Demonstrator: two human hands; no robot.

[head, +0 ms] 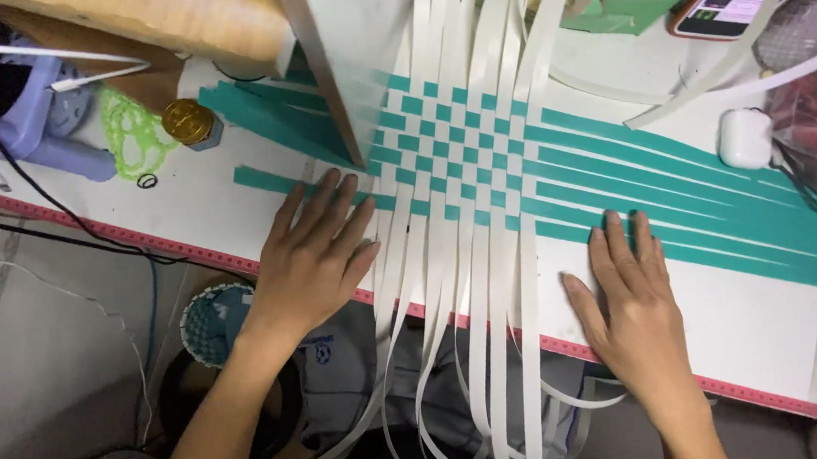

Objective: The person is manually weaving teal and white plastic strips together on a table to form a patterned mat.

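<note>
Checkerboard mat of flat white and teal plastic strips [452,151] lies mid-counter, teal strips running out to the right, white strips hanging off the near edge into your lap.

Step in hand, as judged: squaring and flattening the weave along its lowest row. Keep both palms pressing evenly so the lowest teal strip [278,181] sits snug against the row above; nudge with fingertips, not nails, so the crossings do not buckle. Watch that the loose white tails [480,302] stay parallel and do not cross under your wrists.

Left hand [316,252]: spread flat, fingers extended, grasping nothing, fingertips resting on the lowest teal strip at the weave's left edge.

Right hand [634,298]: also flat and open, gripping nothing, fingertips touching the teal strips just right of the woven block, palm on the white counter [766,326].

A clear flat ruler-like board [344,52] lies over the mat's upper-left corner. Gold round cap [189,120] sits well left.
</note>
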